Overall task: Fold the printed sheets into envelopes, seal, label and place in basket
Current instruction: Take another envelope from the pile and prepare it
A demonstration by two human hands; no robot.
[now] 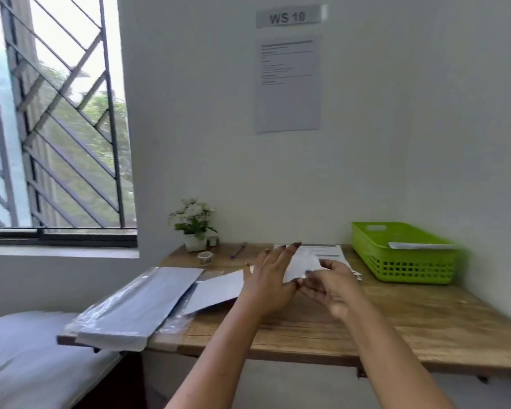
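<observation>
Low in the middle of the frame my two bare hands meet over the wooden desk [396, 326]. My left hand [267, 283] lies flat with fingers spread, pressing down rather than gripping. My right hand [329, 286] has a loose, half-curled grip, and its fingertips pinch the near edge of the white folded sheet of printed paper [303, 265] lying between my hands. Paper like this is light, thin and limp; I judge it will slide on the smooth wood, so one palm should pin it while the other creases along the edge. Left of centre lies a white paper envelope [216, 290], half on a clear plastic packet of envelopes [136, 302]. Beyond my hands sits the stack of printed sheets [328, 250]. Far right stands the green plastic basket [401, 265], a white envelope resting across its rim.
</observation>
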